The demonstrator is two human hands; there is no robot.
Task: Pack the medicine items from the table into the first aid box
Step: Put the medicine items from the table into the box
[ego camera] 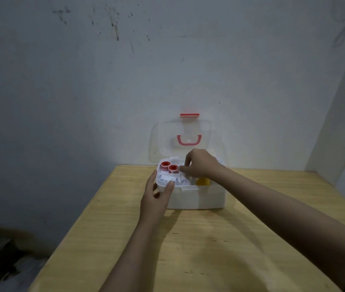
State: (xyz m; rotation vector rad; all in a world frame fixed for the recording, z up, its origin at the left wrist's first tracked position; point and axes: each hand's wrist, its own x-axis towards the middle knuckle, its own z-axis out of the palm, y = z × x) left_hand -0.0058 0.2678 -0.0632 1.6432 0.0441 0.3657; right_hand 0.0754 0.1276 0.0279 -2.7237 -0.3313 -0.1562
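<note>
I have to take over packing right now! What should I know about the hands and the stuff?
Left hand: gripping the front-left corner of the white plastic first aid box.
Right hand: reaching into the tray; whether it holds anything is hidden.
Inside: two red-capped tape rolls, white printed packets, a yellow item.
Wooden table: no medicine visible.
Left: shut the clear lid.

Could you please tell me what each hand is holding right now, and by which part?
The left hand grips the first aid box by its front-left corner, thumb on the rim. The right hand reaches inside; whether its fingers hold anything cannot be told.
</note>
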